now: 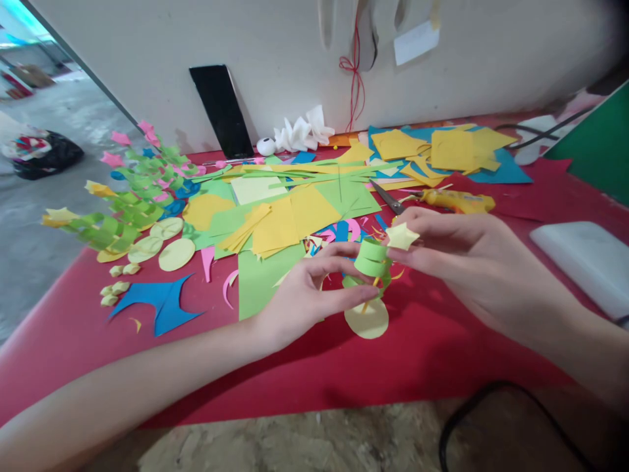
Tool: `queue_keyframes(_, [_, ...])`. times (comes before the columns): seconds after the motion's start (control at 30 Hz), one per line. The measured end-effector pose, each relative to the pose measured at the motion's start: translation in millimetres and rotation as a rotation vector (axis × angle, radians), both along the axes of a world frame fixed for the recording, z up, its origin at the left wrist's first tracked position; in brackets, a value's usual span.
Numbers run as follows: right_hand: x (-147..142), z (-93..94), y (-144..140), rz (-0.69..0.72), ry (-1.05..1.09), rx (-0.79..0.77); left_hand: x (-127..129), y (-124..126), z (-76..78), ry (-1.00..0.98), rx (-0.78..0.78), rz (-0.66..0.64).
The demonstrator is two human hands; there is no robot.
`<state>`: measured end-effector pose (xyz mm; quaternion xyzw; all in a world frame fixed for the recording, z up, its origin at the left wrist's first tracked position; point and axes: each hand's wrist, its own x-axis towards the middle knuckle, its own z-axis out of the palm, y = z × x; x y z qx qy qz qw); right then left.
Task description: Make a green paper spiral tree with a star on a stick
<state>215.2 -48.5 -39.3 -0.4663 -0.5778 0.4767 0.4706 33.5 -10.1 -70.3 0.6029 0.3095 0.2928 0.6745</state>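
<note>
We pinch the green paper spiral tree [372,262] with our left hand [304,295] to steady it above its pale yellow paper disc [367,320], while our right hand [472,255] grips the pale yellow paper star [401,236] at its top.

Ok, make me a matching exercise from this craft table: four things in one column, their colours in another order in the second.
Things:
1. paper star pinched in the right hand
2. paper coil steadied by the left hand
3. phone leaning on the wall
4. table cover

Colours:
A. red
B. pale yellow
C. green
D. black

Pairs: 1-B, 2-C, 3-D, 4-A
</note>
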Motion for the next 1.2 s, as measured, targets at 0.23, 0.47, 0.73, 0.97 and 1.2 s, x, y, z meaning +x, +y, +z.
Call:
queue_keyframes(0.23, [-3.2, 0.0, 3.2, -0.015, -0.100, 0.031, -1.0, 1.1, -9.0, -0.030, -0.020, 0.027])
queue_keyframes(0.47, [11.8, 3.3, 5.5, -0.059, -0.413, 0.098, -0.5, -0.2, -16.4, -0.020, -0.015, 0.046])
queue_keyframes(0.73, [9.7, -35.2, -26.5, -0.016, -0.882, 0.137, -2.2, 7.1, -12.8, -0.088, 0.004, 0.236])
queue_keyframes(0.97, [-3.7, -50.7, -20.9, 0.074, -0.892, -0.019, -13.9, 37.3, -1.7, -0.166, 0.118, 0.435])
queue_keyframes(1.2, [-12.2, -33.4, -10.6, 0.161, -0.718, -0.125, -53.5, 53.9, 2.2, -0.203, 0.164, 0.607])
